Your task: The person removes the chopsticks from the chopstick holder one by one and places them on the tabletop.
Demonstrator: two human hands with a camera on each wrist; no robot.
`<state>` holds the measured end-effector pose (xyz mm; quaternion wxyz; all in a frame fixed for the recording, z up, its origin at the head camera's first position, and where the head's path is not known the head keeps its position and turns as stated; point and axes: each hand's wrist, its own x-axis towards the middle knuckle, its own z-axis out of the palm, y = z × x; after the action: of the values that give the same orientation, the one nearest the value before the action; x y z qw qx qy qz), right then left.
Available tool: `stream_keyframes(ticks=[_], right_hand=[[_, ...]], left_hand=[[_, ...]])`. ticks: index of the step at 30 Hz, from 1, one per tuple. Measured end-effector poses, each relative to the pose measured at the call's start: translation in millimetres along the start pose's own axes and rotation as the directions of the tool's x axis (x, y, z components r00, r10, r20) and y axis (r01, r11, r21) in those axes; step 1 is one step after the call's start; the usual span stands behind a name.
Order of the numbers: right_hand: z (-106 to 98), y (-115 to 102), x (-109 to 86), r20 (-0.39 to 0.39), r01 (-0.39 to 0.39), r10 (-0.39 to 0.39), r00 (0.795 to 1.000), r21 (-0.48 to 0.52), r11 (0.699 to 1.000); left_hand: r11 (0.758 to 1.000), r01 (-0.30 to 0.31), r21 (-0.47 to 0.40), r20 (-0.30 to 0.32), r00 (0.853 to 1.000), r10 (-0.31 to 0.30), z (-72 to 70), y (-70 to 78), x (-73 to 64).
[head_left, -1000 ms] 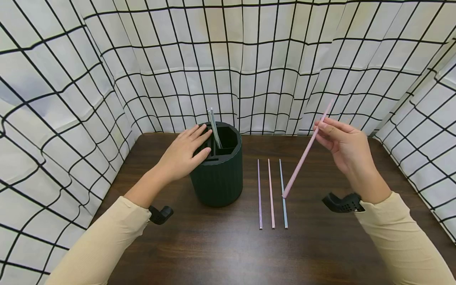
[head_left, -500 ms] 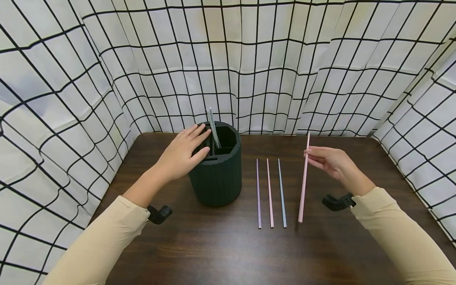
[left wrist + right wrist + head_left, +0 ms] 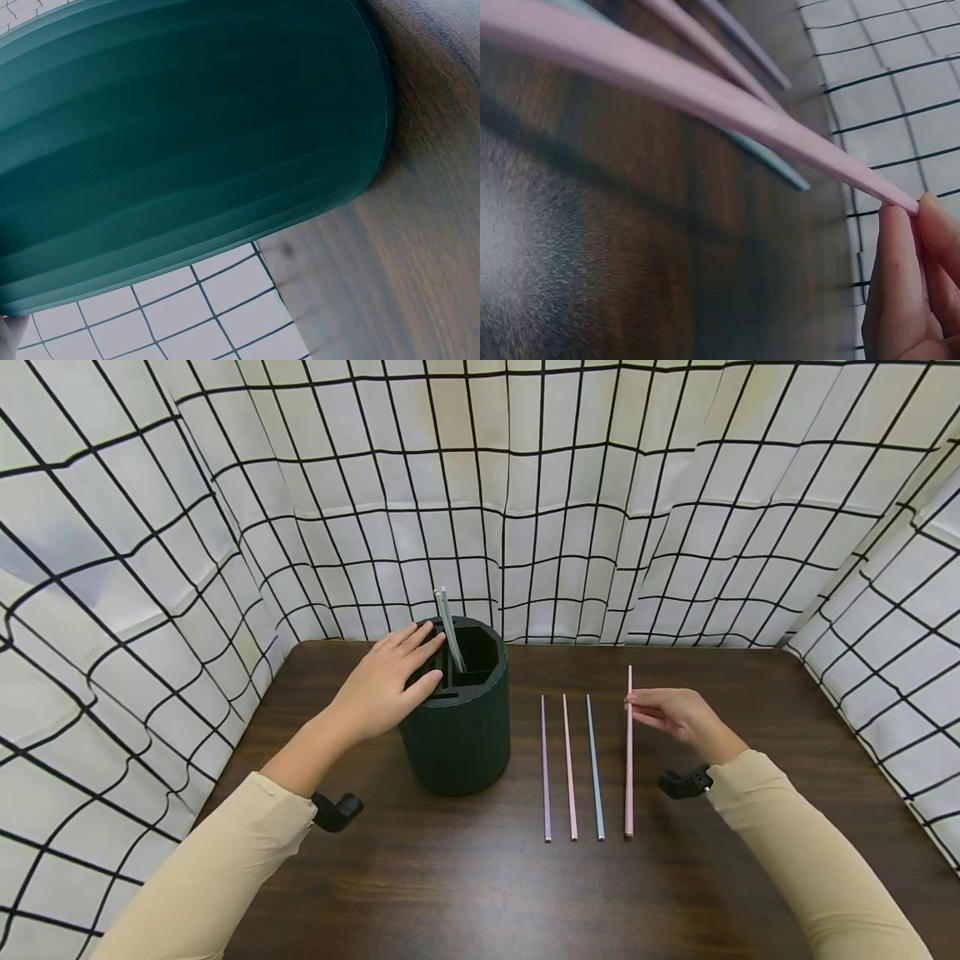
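Note:
In the head view my right hand (image 3: 678, 714) pinches a pink chopstick (image 3: 629, 777) near its far end, between thumb and fingertips. The chopstick points toward me, close over the table, with its shadow beside it in the right wrist view. To its left lie a blue chopstick (image 3: 596, 768), another pink chopstick (image 3: 570, 768) and a purple chopstick (image 3: 545, 768), roughly parallel. My left hand (image 3: 386, 681) rests with extended fingers on the rim of a dark green ribbed utensil holder (image 3: 457, 747). Pale chopsticks (image 3: 450, 631) lean inside one of its compartments.
The dark wood table (image 3: 480, 885) carries everything. White curtains with a black grid (image 3: 562, 485) stand at the back and both sides. A black wrist strap mount (image 3: 337, 812) sticks out below my left wrist, and a similar mount (image 3: 684, 782) below my right.
My right hand has come down and to the left with the pink chopstick, turning it from a slant to near parallel with the others. My left hand stays on the holder.

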<state>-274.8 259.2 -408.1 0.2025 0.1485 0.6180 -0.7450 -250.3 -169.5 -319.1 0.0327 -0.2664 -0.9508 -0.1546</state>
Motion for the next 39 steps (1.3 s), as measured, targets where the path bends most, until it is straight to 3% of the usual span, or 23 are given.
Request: stream_keyframes(ticks=[17,24,34,36,39], right_hand=[[3,23,24.5,-0.126,-0.084,0.069,0.99,-0.124,0.989],[7,24,32.6,-0.109,-0.055,0.038,0.993,-0.166,0.985],[19,29,41.5,-0.259,-0.069,-0.017,0.966,-0.319,0.945],[19,28,41.7,-0.285,-0.066,-0.029,0.958,-0.316,0.946],[19,25,38.2,-0.298,0.015,-0.097,0.95,-0.265,0.964]], left_hand=[[1.0,0.004,-0.009,-0.001,1.0,-0.004,0.0,0.7,0.7],[1.0,0.01,-0.005,0.009,1.0,-0.01,-1.5,-0.3,1.0],[1.0,0.011,-0.007,0.006,1.0,-0.011,-0.2,-0.4,-1.7],[1.0,0.011,-0.008,0.004,1.0,-0.011,-0.3,-0.3,-1.7],[1.0,0.009,-0.013,0.003,1.0,-0.009,-0.3,0.3,-0.9]])
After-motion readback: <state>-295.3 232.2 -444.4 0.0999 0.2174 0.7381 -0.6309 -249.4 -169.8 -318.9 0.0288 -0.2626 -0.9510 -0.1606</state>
